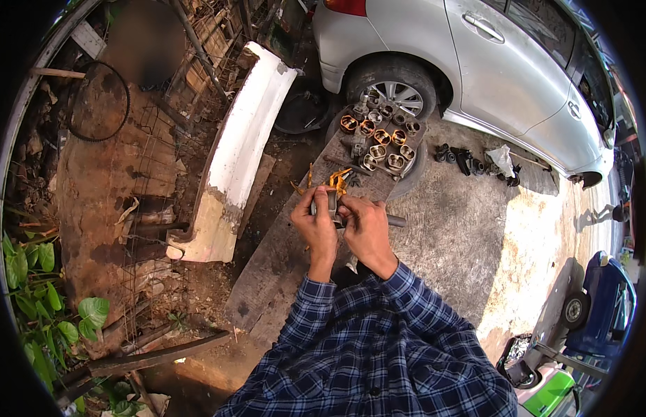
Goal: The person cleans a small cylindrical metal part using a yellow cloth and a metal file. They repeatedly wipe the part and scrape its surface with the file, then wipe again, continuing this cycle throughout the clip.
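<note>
My left hand (318,221) grips a grey metal engine piston (332,201), its thumb laid along the side. Close against it, my right hand (367,221) has its fingertips pinched at the piston's right side. Whether a small tool is between those fingers is hidden. A dark round bar (396,221) sticks out past my right hand; its other end is covered. Just beyond the fingers lie crumpled orange strips (339,180) on a wooden plank (273,260). Several pistons stand at the plank's far end, including a plain metal piston (396,161) and an orange-rimmed piston (382,137).
A silver car (406,31) stands beyond the plank, its rear wheel (401,94) near the pistons. On the left are a white painted panel (250,140) and rusty sheet metal (104,172). Black parts (463,160) lie on the concrete at right. A blue vehicle (597,307) is farther off.
</note>
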`<move>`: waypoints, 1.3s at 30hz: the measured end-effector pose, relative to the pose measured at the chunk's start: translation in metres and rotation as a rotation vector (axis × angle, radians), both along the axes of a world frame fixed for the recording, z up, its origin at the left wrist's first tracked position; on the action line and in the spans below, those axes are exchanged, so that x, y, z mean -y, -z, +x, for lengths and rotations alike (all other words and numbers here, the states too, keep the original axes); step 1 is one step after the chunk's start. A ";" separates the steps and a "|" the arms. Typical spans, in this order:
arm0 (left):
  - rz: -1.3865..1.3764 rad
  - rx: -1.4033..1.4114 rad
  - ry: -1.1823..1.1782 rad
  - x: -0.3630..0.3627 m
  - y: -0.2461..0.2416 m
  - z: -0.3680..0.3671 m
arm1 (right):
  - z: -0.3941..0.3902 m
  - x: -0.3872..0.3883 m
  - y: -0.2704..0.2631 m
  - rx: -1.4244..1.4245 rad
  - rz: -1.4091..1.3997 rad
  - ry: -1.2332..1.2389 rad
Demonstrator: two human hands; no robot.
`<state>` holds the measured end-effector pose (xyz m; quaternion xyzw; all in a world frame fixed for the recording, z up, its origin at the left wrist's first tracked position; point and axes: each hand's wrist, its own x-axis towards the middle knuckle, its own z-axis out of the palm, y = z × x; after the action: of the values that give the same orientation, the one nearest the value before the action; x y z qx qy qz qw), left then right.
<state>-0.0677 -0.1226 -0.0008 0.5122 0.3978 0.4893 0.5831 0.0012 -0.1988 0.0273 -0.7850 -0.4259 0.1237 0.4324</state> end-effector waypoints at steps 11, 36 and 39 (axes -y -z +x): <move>-0.074 0.024 -0.003 0.005 0.001 -0.005 | -0.006 0.003 0.007 -0.030 -0.067 -0.002; -1.064 1.002 0.507 -0.010 -0.006 -0.034 | 0.049 0.021 -0.010 -0.040 0.061 0.174; -1.050 0.945 0.497 -0.011 -0.012 -0.036 | 0.042 0.022 -0.010 -0.066 0.072 0.214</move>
<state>-0.1034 -0.1113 0.0117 -0.0233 0.1588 0.2567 0.9531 0.0436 -0.2213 0.0371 -0.8054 -0.3293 0.0873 0.4850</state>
